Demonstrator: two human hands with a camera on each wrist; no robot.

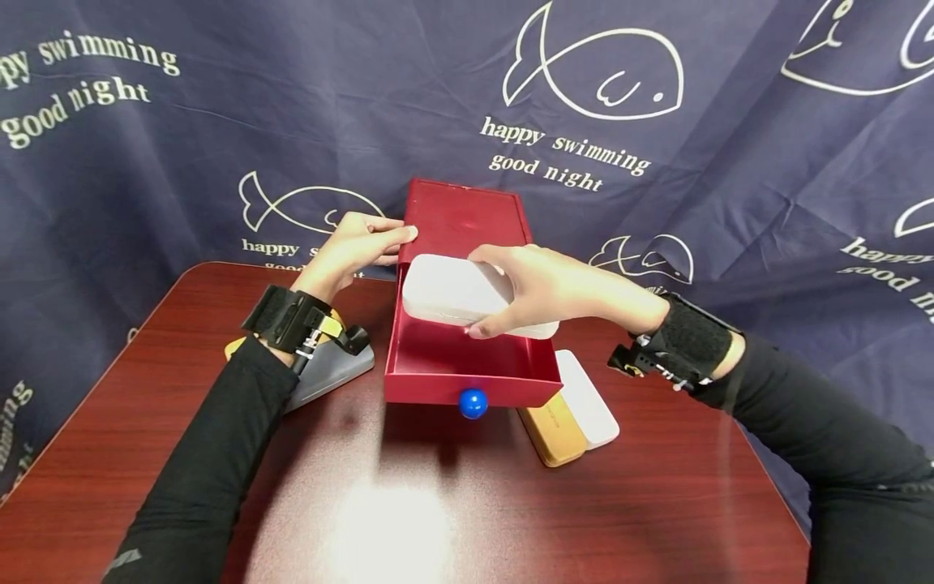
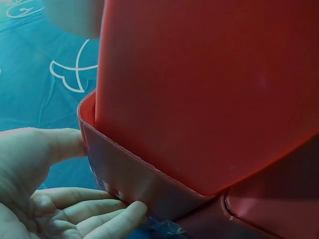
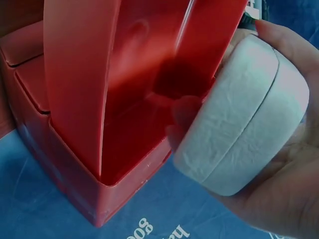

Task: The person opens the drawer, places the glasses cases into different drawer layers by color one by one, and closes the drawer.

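My right fingers (image 1: 492, 254) pinch a white case (image 1: 452, 288), with the open red drawer (image 1: 426, 389) under them. My left fingers (image 2: 127, 217) hold the red box (image 1: 467, 215) by its edge. A yellow case (image 1: 556, 436) lies on the worktop (image 1: 627, 519), lower than my right fingers.

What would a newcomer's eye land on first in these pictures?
Probably the red box at the far side of the table, its open drawer facing the viewer with a bright blue knob. Next, likely the white case that the right hand grips over the drawer, while the left hand touches the box's left side.
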